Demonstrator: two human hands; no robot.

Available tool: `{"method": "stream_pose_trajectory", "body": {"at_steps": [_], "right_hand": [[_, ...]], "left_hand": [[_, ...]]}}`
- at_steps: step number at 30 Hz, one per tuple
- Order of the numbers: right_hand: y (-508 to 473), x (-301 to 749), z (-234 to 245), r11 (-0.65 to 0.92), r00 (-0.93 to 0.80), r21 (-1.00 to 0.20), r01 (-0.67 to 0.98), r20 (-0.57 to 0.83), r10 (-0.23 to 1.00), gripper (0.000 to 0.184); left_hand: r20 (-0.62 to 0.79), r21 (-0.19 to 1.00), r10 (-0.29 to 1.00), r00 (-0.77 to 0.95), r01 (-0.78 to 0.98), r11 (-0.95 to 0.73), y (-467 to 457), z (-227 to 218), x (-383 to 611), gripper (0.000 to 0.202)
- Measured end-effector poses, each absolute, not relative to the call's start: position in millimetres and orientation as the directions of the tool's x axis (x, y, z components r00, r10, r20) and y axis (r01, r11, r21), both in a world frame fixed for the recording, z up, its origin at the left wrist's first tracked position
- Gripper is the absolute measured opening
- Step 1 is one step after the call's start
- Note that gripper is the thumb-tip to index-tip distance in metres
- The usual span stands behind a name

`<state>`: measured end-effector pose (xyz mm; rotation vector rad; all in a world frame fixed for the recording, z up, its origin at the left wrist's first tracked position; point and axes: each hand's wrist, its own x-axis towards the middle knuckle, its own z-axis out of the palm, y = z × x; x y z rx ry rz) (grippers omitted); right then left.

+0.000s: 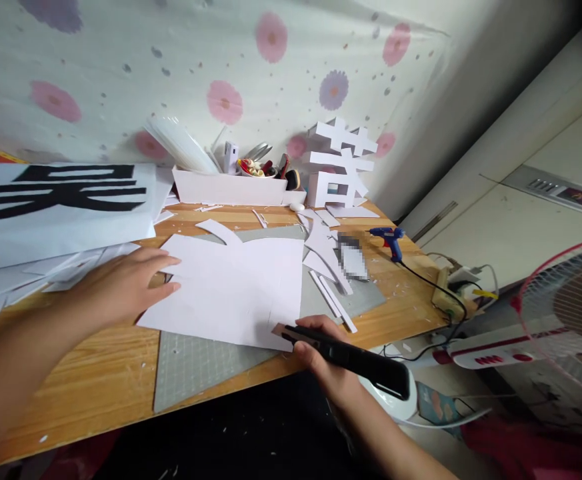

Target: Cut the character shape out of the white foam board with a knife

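A white foam board sheet lies on the grey cutting mat, with a curved strip at its far edge. At the sheet's left side, my left hand reaches in with thumb and fingers apart, its tips over the edge. A black utility knife is gripped in my right hand. Its blade points left, at the sheet's near right corner; whether it touches the surface I cannot tell. A faint line runs down the sheet above the blade.
White offcuts and a blue glue gun with its cord lie to the right. Behind stand a white box of tools and a white built-up character. A printed sheet lies left; a fan stands right.
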<state>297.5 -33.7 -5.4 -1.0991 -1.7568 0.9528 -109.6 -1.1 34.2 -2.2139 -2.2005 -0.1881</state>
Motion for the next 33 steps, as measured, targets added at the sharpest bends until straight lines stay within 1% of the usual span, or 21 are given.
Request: {"method": "stream_pose_trajectory", "body": {"at_steps": [1,2,5,10,12,14,16,18,19,21,24,26,27,28,29,31,32,33], "right_hand": [[-35.5,294.7,-3.2,0.310,-0.293,-0.904,0.294,0.224,0.930,0.036],[-36.6,291.7,-0.9,0.292,-0.319,-0.911,0.290,0.196,0.927,0.037],[-36.8,282.6,4.6,0.274,-0.402,-0.925,0.264,0.152,0.903,0.037],[-29.9,278.1,6.9,0.293,-0.509,-0.940,0.176,0.167,0.844,0.032],[-23.6,282.6,4.6,0.272,-0.492,-0.952,0.142,0.170,0.854,0.031],[-14.5,288.3,0.3,0.204,-0.427,-0.975,0.088,0.148,0.892,0.030],[-3.8,291.3,-4.5,0.105,-0.339,-0.994,-0.038,0.112,0.934,0.031],[6.2,288.7,-8.4,0.037,-0.276,-0.983,-0.182,0.088,0.957,0.034],[10.0,285.0,-9.8,0.024,-0.265,-0.974,-0.226,0.086,0.961,0.035],[13.5,273.5,-11.5,0.018,-0.273,-0.965,-0.260,0.091,0.958,0.036],[8.7,254.2,-12.3,-0.029,-0.354,-0.954,-0.298,0.082,0.932,0.038],[3.0,248.2,-10.9,-0.053,-0.447,-0.958,-0.281,0.082,0.891,0.041],[1.1,249.3,-9.3,-0.029,-0.484,-0.971,-0.237,0.092,0.870,0.042],[0.6,253.6,-7.1,0.026,-0.500,-0.989,-0.146,0.096,0.860,0.042],[1.6,261.2,-4.3,0.103,-0.477,-0.993,-0.058,0.118,0.871,0.044],[7.7,284.6,2.2,0.268,-0.287,-0.959,0.090,0.233,0.929,0.054],[11.6,298.8,5.4,0.344,-0.130,-0.928,0.142,0.327,0.936,0.056],[15.2,313.2,8.3,0.371,-0.010,-0.909,0.189,0.376,0.927,0.057]], "left_hand": [[0.030,0.067,1.000,-0.006,0.998,0.004,10.2,35.3,-109.4,0.052],[0.012,0.071,1.000,-0.011,0.997,0.010,20.9,36.8,-109.3,0.053],[0.002,0.084,1.000,-0.004,0.996,0.004,46.1,39.2,-108.7,0.056],[0.001,0.057,1.000,-0.007,0.998,0.007,54.5,26.5,-93.0,0.053],[0.006,0.045,1.000,0.014,0.999,-0.014,48.7,19.4,-82.7,0.055],[0.004,0.038,1.000,0.015,0.999,-0.015,42.2,14.1,-75.3,0.059],[-0.085,0.030,0.996,-0.011,0.999,0.014,38.1,11.0,-73.3,0.066],[-0.121,0.022,0.992,-0.021,0.999,0.024,37.6,8.7,-77.0,0.072],[-0.116,0.013,0.993,-0.020,1.000,0.022,38.6,7.3,-80.4,0.074],[-0.073,-0.014,0.997,0.005,1.000,-0.006,41.8,3.5,-88.5,0.075],[-0.003,-0.034,0.998,0.062,0.997,-0.062,46.8,-3.0,-100.0,0.069],[0.027,-0.027,0.999,0.042,0.999,-0.041,49.0,-5.7,-105.4,0.069],[0.039,-0.017,0.999,0.026,1.000,-0.025,49.8,-6.4,-107.4,0.070],[0.050,-0.005,0.999,0.015,1.000,-0.014,50.5,-6.7,-108.9,0.072],[0.059,0.006,0.998,0.011,1.000,-0.011,51.0,-7.0,-109.8,0.073],[0.074,0.024,0.997,0.018,1.000,-0.020,51.9,-8.0,-109.8,0.075],[0.078,0.031,0.997,0.018,0.999,-0.020,52.3,-9.2,-109.1,0.075],[0.080,0.040,0.997,0.015,0.999,-0.018,52.7,-10.8,-108.1,0.076]]}}
